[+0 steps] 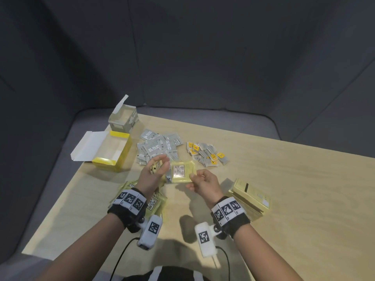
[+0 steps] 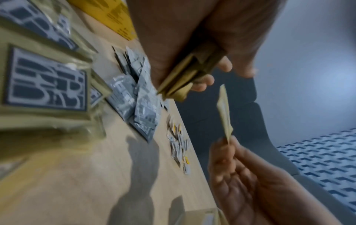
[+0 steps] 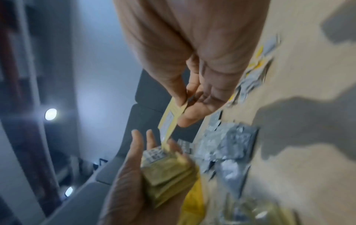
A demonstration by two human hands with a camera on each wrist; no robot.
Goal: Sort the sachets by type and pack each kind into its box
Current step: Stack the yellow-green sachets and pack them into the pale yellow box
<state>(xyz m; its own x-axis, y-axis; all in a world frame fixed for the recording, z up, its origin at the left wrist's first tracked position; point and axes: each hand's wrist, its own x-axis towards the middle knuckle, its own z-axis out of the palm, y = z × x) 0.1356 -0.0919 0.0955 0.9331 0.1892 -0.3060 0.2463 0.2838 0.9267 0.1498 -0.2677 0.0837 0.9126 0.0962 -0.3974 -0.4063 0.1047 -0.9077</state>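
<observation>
My left hand (image 1: 159, 166) is raised over the table, its fingers curled round a small stack of pale yellow sachets (image 2: 181, 79), also seen as the stack (image 3: 167, 170) in the right wrist view. My right hand (image 1: 195, 179) pinches one pale yellow sachet (image 1: 183, 172) by its corner and holds it beside the stack; the sachet (image 3: 170, 120) nearly touches it. On the table lie a pile of grey sachets (image 1: 158, 149), a pile of small yellow-and-grey sachets (image 1: 207, 155) and more pale yellow sachets (image 1: 142, 192) under my left wrist.
An open yellow box (image 1: 109, 153) lies at the table's left edge, with an open grey box (image 1: 123, 118) standing behind it. A pale yellow box (image 1: 251, 197) lies to the right of my right wrist. The wooden table (image 1: 294, 220) ends at grey seating.
</observation>
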